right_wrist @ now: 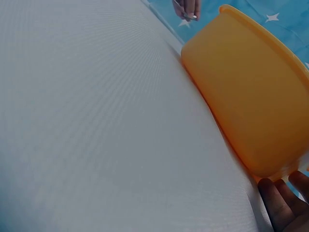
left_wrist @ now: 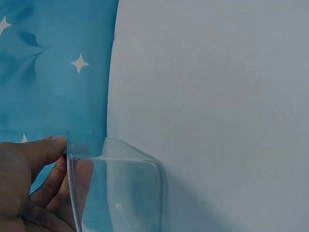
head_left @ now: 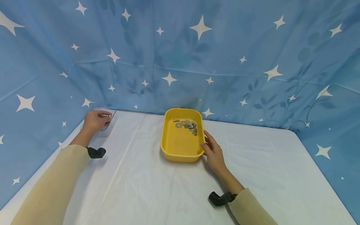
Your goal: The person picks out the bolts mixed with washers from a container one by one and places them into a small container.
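A clear plastic box (left_wrist: 137, 193) stands at the table's far left corner. My left hand (head_left: 95, 121) pinches its rim, thumb on one side of the wall and fingers on the other. Near the back edge, in the middle, sits a yellow plastic tray (head_left: 181, 145). Several metal screws (head_left: 190, 126) and flat washers (head_left: 178, 125) lie toward its far right end. My right hand (head_left: 215, 154) holds the tray's right side, thumb at the rim and fingers along the outer wall. In the right wrist view, fingertips (right_wrist: 270, 193) meet the tray's lower corner.
A white cloth (head_left: 135, 187) covers the table. Behind it and along both sides hangs a blue curtain (head_left: 180, 56) with white stars, close to the back of the tray and box. A black wrist camera (head_left: 96, 152) sits on the left wrist, another camera (head_left: 222, 198) on the right.
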`<action>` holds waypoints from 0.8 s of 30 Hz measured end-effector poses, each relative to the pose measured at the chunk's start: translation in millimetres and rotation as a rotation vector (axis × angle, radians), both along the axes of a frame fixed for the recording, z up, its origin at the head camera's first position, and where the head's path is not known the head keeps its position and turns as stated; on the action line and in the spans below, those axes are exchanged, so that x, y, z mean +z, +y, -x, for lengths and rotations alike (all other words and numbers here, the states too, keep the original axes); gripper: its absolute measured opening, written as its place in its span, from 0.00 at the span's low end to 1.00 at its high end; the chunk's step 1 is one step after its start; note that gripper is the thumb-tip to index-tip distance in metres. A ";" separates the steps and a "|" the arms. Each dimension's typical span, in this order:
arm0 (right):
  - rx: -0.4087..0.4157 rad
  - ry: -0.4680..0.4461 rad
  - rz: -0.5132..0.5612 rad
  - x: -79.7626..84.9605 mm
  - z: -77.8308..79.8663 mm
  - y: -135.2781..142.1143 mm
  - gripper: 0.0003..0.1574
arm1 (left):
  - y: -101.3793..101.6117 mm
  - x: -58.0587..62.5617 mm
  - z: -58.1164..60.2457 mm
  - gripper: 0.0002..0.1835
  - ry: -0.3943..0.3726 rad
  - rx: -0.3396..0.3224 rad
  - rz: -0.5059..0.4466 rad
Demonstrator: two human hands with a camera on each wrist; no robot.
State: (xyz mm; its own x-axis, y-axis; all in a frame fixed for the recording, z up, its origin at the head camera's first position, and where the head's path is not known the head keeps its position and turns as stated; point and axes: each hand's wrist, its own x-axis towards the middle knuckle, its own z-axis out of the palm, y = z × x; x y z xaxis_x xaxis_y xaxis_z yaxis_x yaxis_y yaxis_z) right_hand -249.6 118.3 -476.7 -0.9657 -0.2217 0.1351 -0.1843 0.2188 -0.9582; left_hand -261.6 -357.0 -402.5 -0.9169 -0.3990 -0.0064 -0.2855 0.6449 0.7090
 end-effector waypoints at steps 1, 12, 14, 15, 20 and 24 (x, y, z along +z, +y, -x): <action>0.000 0.001 0.000 0.1 0.0 0.0 0.34 | 1.7 -0.4 0.0 0.17 0.002 -0.005 -0.004; -0.004 -0.014 -0.010 3.8 -1.8 -1.5 0.35 | 21.9 -1.2 0.4 0.16 -0.003 -0.065 -0.015; -0.003 -0.003 -0.006 -1.2 0.3 -1.0 0.34 | 25.7 -0.6 0.0 0.17 -0.006 -0.067 -0.021; -0.003 -0.001 -0.006 -1.6 0.5 -1.0 0.34 | 27.5 -0.4 -0.1 0.17 -0.007 -0.068 -0.025; -0.005 -0.001 -0.005 -0.9 -0.2 -1.1 0.34 | 36.1 1.3 -0.6 0.17 -0.022 -0.090 -0.049; -0.014 -0.005 -0.014 -0.1 -0.9 -0.9 0.35 | 42.8 1.9 0.9 0.17 -0.039 -0.111 -0.064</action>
